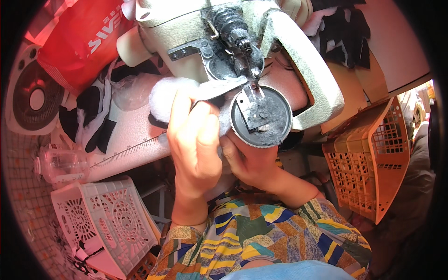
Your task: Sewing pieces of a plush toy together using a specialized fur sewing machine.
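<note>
Under the needle of the cream-coloured, lint-caked industrial sewing machine [224, 42], seen from the head camera, sits a piece of white fluffy fleece fabric [168, 93], pressed up against the machine's round black ribbed metal cup [261, 119]. That seems to be why both hands crowd so close: the soft pile has to be fed edge-first into the narrow gap beside the cup. The left hand [193, 140] lies curled over the fleece, fingers closed down on it and pinching a grey strip of its edge toward the presser foot. The right hand [249, 161] comes in from below, fingers bent and gripping the underside of the fabric just beside the cup's rim, probably to steady it.

Grey fuzz coats the cup and the needle bar, matted like felt. The pale pink table [135, 126] carries a printed ruler strip along its front edge, handy for measuring. Black and white fabric pieces [93, 121] lie heaped at left, near a clear plastic bottle [60, 163]. A white perforated plastic basket [107, 224] stands low on the left, an orange one [373, 158] on the right, both within easy reach.
</note>
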`<state>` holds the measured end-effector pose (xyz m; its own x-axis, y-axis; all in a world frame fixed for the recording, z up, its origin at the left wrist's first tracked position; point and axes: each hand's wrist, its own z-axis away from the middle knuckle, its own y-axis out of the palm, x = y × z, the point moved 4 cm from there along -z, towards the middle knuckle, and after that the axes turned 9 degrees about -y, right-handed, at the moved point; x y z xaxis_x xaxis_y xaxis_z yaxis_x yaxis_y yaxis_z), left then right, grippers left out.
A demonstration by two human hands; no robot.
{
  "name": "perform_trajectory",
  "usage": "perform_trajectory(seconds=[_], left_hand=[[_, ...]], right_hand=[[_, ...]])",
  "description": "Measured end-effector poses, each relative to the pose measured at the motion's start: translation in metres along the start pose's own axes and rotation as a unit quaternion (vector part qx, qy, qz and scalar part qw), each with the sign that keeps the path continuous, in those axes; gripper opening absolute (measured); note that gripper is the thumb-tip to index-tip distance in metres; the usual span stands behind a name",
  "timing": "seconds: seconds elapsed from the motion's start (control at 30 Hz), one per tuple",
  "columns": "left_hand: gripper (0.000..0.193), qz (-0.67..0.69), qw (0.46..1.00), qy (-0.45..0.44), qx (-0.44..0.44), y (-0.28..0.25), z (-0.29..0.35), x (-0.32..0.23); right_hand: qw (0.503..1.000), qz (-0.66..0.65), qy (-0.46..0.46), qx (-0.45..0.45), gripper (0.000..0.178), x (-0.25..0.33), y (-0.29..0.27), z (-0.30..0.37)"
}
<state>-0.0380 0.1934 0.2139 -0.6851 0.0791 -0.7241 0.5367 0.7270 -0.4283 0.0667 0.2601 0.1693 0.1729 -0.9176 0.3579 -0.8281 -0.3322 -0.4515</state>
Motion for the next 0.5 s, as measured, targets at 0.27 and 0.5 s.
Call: perform_trajectory(seconds=[0.27,0.5], left_hand=[[0.011,0.274,0.947,-0.16,-0.047,0.018,-0.001,0.011],[0.014,0.337,0.928,-0.119,-0.102,0.018,0.007,0.013]], right_hand=[[0.999,-0.016,0.037,0.009,0.026,-0.003,-0.003,0.002],[1.0,-0.008,0.014,-0.001,0.026,-0.002,-0.003,0.001]])
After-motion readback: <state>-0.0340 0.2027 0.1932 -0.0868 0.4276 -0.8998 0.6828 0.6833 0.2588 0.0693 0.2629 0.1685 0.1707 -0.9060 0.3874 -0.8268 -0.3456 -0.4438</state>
